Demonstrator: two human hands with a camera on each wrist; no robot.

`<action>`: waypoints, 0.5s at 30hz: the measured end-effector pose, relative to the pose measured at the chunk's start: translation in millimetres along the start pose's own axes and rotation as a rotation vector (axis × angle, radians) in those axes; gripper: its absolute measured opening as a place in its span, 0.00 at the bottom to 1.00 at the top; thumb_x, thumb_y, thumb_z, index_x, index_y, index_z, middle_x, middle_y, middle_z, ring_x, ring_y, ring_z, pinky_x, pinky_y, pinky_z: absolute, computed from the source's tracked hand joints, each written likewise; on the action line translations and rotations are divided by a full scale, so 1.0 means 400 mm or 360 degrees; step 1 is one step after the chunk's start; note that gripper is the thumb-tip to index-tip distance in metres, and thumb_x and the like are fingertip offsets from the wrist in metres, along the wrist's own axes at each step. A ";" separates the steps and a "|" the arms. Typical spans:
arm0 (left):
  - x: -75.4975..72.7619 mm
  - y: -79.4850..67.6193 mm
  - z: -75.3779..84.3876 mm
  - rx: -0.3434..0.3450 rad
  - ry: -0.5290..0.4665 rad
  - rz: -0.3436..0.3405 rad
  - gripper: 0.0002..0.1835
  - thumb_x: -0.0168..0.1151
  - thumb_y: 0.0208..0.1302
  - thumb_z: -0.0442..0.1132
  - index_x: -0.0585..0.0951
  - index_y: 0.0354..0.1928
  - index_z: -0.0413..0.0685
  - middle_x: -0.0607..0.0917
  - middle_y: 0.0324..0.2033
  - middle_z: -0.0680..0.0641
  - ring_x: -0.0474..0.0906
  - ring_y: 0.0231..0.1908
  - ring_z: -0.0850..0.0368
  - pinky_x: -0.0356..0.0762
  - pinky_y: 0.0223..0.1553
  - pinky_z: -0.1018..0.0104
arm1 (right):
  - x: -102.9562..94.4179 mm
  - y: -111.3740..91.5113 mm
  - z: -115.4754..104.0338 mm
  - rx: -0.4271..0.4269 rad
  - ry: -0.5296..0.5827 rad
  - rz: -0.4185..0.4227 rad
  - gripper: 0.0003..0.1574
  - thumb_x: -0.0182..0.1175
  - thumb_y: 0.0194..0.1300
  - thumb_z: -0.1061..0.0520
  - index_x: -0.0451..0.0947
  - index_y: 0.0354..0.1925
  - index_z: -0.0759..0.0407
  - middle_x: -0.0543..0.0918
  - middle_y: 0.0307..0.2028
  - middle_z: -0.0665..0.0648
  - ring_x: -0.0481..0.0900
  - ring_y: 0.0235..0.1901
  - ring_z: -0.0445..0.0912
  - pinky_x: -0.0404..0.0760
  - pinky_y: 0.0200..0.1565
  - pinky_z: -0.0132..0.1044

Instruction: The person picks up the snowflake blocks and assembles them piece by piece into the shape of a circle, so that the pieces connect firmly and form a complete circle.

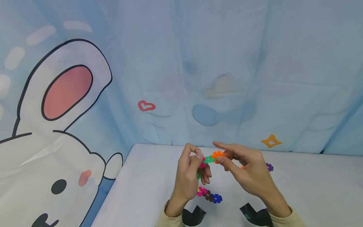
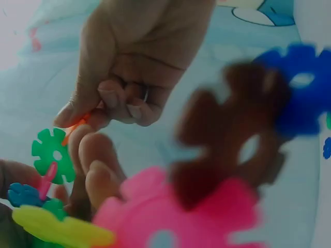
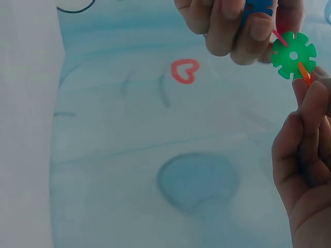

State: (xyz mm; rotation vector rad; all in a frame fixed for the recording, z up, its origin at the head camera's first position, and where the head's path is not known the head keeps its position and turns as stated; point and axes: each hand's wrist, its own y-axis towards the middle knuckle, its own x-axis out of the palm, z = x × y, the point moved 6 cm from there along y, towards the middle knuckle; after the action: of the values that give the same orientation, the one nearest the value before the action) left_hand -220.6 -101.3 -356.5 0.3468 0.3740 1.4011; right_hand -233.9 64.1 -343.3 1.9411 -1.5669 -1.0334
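In the head view my left hand (image 1: pixel 185 176) pinches a pink snowflake disc (image 1: pixel 202 165) in a chain of slotted plastic discs. A green snowflake disc (image 1: pixel 209 160) joins it to an orange snowflake disc (image 1: pixel 217 154), which my right hand (image 1: pixel 249 168) pinches between thumb and finger. The right wrist view shows the orange disc (image 3: pixel 304 73) edge-on at the slotted rim of the green disc (image 3: pixel 283 56). Below my left hand the chain continues through yellow (image 2: pixel 62 226), pink (image 1: pixel 202 191), brown (image 1: pixel 208 195) and blue (image 1: pixel 217 198) discs. My left fingers hide part of it.
A purple snowflake disc (image 1: pixel 269 167) lies on the white table (image 1: pixel 147 179) behind my right hand, with a bit of orange (image 1: pixel 242 167) showing by the fingers. A light blue printed curtain (image 1: pixel 170 63) hangs behind the table.
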 end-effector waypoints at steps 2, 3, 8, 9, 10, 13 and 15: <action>-0.003 0.004 -0.026 -0.0225 -0.0097 -0.0035 0.13 0.36 0.79 0.37 0.67 0.50 0.35 0.76 0.19 0.23 0.73 0.11 0.63 0.77 0.17 0.71 | 0.004 0.001 0.019 0.0071 -0.0006 0.0025 0.34 0.72 0.59 0.76 0.83 0.62 0.59 0.85 0.28 0.47 0.80 0.23 0.39 0.79 0.27 0.28; -0.005 0.006 -0.037 -0.0296 -0.0134 -0.0043 0.15 0.36 0.77 0.37 0.68 0.52 0.34 0.76 0.19 0.23 0.73 0.11 0.63 0.77 0.17 0.72 | 0.006 0.001 0.031 0.0109 -0.0015 0.0025 0.34 0.72 0.60 0.75 0.82 0.62 0.57 0.87 0.28 0.47 0.81 0.22 0.39 0.80 0.28 0.28; -0.024 0.018 -0.085 -0.0449 -0.0234 0.0005 0.22 0.34 0.72 0.34 0.76 0.54 0.30 0.76 0.14 0.45 0.72 0.09 0.63 0.77 0.15 0.70 | -0.015 -0.003 0.107 0.0281 -0.0261 -0.0041 0.25 0.71 0.68 0.66 0.80 0.60 0.56 0.90 0.30 0.48 0.82 0.22 0.36 0.81 0.25 0.30; -0.029 0.021 -0.093 -0.0466 -0.0242 0.0034 0.22 0.34 0.72 0.34 0.77 0.53 0.30 0.75 0.14 0.49 0.71 0.09 0.63 0.77 0.15 0.70 | -0.027 -0.007 0.127 0.0339 -0.0332 -0.0063 0.22 0.71 0.69 0.63 0.81 0.60 0.56 0.90 0.30 0.49 0.82 0.22 0.36 0.81 0.25 0.30; -0.034 0.023 -0.100 -0.0476 -0.0251 0.0060 0.23 0.33 0.72 0.34 0.77 0.52 0.30 0.75 0.14 0.51 0.72 0.09 0.63 0.77 0.15 0.70 | -0.042 -0.011 0.151 0.0412 -0.0418 -0.0093 0.20 0.71 0.71 0.59 0.81 0.58 0.55 0.91 0.31 0.49 0.82 0.23 0.35 0.80 0.24 0.31; -0.050 0.027 -0.116 -0.0498 -0.0274 0.0134 0.22 0.32 0.71 0.35 0.78 0.49 0.33 0.75 0.14 0.53 0.72 0.09 0.62 0.77 0.15 0.70 | -0.087 -0.037 0.230 0.0672 -0.0632 -0.0258 0.18 0.70 0.72 0.51 0.83 0.55 0.58 0.90 0.34 0.52 0.83 0.26 0.39 0.81 0.26 0.33; -0.055 0.029 -0.123 -0.0513 -0.0293 0.0149 0.20 0.33 0.73 0.36 0.77 0.45 0.37 0.74 0.15 0.53 0.72 0.10 0.62 0.77 0.15 0.70 | -0.105 -0.063 0.287 0.0837 -0.0766 -0.0433 0.21 0.71 0.71 0.48 0.84 0.53 0.61 0.89 0.36 0.54 0.84 0.30 0.43 0.82 0.29 0.36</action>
State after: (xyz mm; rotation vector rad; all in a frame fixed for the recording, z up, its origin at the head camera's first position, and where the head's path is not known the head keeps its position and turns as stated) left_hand -255.9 -120.7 -394.3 0.2272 -0.0211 1.4802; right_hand -309.9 124.2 -422.0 2.4358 -2.0322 -1.3860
